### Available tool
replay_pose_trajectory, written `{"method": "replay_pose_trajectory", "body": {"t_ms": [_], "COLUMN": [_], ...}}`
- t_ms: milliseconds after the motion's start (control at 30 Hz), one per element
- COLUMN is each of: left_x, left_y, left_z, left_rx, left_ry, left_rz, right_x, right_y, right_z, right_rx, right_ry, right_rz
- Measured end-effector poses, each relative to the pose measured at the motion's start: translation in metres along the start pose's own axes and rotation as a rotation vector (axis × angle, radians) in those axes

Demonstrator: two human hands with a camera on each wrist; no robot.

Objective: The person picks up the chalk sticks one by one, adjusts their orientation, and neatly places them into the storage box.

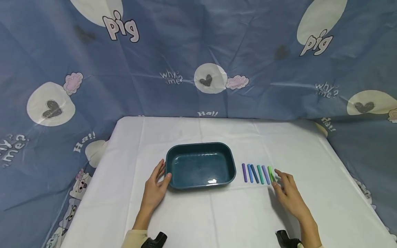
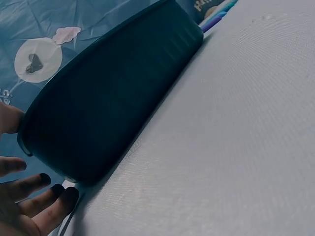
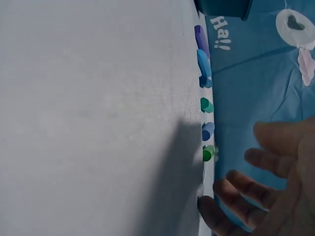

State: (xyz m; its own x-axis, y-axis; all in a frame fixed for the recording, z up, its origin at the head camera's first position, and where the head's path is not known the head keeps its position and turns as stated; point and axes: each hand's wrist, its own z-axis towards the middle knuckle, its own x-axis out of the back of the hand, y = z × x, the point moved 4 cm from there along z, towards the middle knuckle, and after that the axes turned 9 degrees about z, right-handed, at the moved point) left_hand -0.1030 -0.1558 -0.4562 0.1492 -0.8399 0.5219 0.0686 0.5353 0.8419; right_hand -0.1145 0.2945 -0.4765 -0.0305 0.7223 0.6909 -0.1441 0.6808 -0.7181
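Observation:
A dark teal rectangular dish [image 1: 200,168] sits on the white cloth. At its left end is my left hand [image 1: 154,191], fingers spread, with the thumb by the near left corner; the left wrist view has these fingers [image 2: 58,211] beside the dish's outer wall [image 2: 113,93]. To the dish's right, several short coloured sticks lie in a row, from a purple stick [image 1: 244,173] to a light green stick [image 1: 271,174]. My right hand [image 1: 289,194] hovers beside the green stick, its fingers loosely bent. In the right wrist view nothing is between thumb and fingers, and the green stick [image 3: 208,153] lies apart from them.
White cloth [image 1: 192,220] covers the table. A blue printed sheet [image 1: 263,100] hangs behind and along both sides. Black wrist devices show at the bottom edge, one by each forearm.

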Motion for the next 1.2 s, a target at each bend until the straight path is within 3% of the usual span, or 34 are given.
{"method": "replay_pose_trajectory", "body": {"t_ms": [200,333,533,800,1200], "left_x": [-0.004,-0.012,-0.018,-0.015,-0.017], "left_y": [-0.005,-0.019,-0.038,-0.042,-0.043], "left_z": [-0.002,0.000,0.002,-0.004,0.002], "left_rx": [0.024,0.017,-0.011,-0.002,-0.029], "left_ry": [-0.015,-0.007,0.026,0.027,0.060], "left_rz": [-0.041,-0.085,-0.068,-0.051,-0.090], "right_x": [0.002,0.004,0.003,-0.002,-0.003], "right_y": [0.007,0.011,0.011,0.012,0.007], "right_z": [0.011,0.016,0.021,0.024,0.042], "right_rx": [-0.003,-0.021,-0.029,0.010,-0.046], "right_ry": [-0.020,-0.063,-0.129,-0.167,-0.208], "right_rz": [-0.049,-0.045,-0.041,-0.041,-0.073]}}
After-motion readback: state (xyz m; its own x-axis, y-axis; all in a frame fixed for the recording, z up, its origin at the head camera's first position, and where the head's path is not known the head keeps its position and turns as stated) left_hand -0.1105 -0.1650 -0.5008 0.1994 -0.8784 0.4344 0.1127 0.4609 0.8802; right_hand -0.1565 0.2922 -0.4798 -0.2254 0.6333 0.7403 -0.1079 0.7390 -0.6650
